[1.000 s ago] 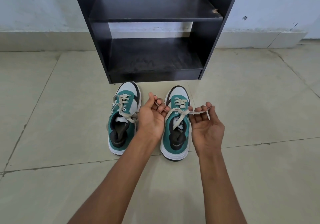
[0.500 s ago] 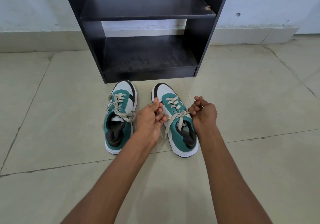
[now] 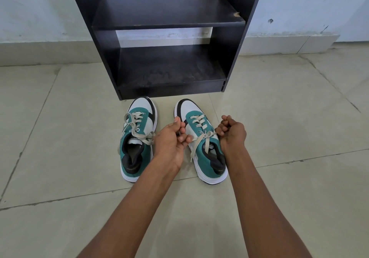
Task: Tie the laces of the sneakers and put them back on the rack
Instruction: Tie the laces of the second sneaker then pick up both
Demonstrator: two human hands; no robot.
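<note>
Both hands pinch lace ends: left hand (image 3: 171, 138) and right hand (image 3: 232, 131) flank right sneaker (image 3: 201, 140); knot (image 3: 205, 135) lies between, across its length.

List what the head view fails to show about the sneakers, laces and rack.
- Right sneaker's lace ends: hidden inside the closed left hand and right hand, head view.
- Left sneaker: its inner side is covered by the left hand.
- Rack: its top is cut off by the upper edge.

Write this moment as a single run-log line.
step: tying right sneaker laces | left hand: gripping lace | right hand: gripping lace | rack: no shoes
</note>
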